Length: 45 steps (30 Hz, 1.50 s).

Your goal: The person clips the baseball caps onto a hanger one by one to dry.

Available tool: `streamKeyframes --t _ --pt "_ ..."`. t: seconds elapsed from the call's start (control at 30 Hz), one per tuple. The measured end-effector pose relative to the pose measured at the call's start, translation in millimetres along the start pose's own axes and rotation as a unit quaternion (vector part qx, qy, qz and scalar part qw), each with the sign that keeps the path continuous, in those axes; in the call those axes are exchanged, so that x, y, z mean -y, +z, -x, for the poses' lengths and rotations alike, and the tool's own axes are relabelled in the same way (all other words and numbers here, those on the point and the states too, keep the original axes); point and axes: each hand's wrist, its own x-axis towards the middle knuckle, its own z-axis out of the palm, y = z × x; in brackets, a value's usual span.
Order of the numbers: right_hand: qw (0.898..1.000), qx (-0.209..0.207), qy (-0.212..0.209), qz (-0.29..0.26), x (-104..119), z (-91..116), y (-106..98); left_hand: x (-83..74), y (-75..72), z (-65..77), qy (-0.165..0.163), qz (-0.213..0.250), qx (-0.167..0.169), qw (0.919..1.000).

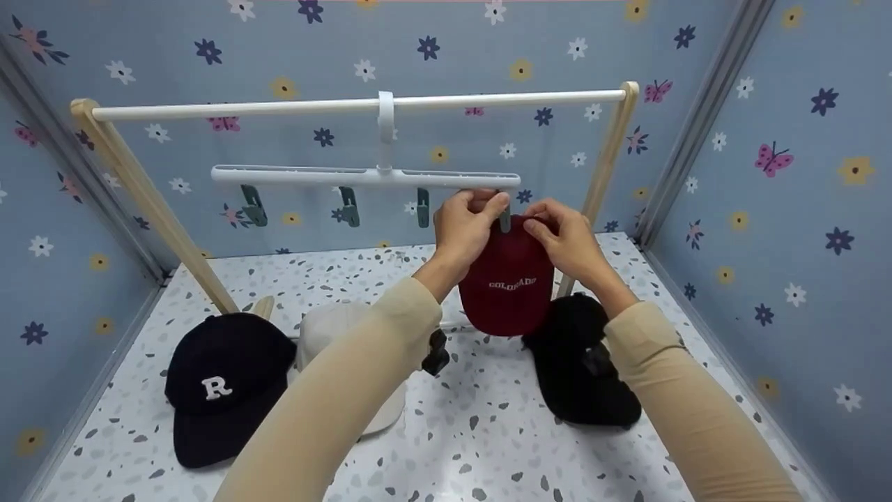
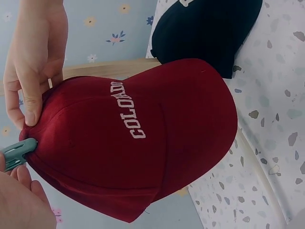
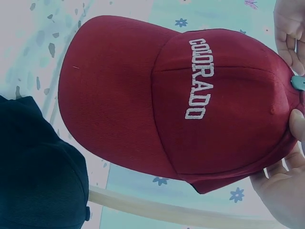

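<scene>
A dark red baseball cap (image 1: pixel 509 286) with white COLORADO lettering hangs brim down below the right end of a white hanger (image 1: pixel 300 176). At its top edge sits a green clip (image 2: pixel 21 149), its tip over the fabric. My left hand (image 1: pixel 463 226) pinches the clip's upper end between thumb and fingers. Beside it, my right hand (image 1: pixel 570 244) pinches the edge of the cap, thumb on the outer face, as the right wrist view shows at the thumb (image 3: pixel 297 125). The cap's far side is hidden.
The hanger hooks over a white rail (image 1: pixel 244 109) on a wooden stand (image 1: pixel 153 202). Other green clips (image 1: pixel 423 208) hang from it. On the speckled surface lie a navy cap (image 1: pixel 223 362) with an R, a pale cap (image 1: pixel 327 324) partly behind my left sleeve, and a black cap (image 1: pixel 575 369).
</scene>
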Motion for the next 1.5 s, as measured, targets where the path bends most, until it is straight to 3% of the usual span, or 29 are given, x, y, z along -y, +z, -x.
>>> streamKeyframes --t 0.57,1.13,1.5 --pt "1.000 -0.005 0.009 -0.021 -3.7 -0.3 5.9 5.5 -1.4 0.6 -0.011 0.007 0.007 0.9999" --pt "1.000 0.025 0.005 -0.008 -6.2 1.9 12.2 18.1 -7.0 7.6 -0.010 0.005 0.032 0.9994" --pt "0.998 0.052 0.025 0.001 -5.9 4.7 12.0 23.6 -10.6 9.1 -0.003 0.003 0.049 0.9988"
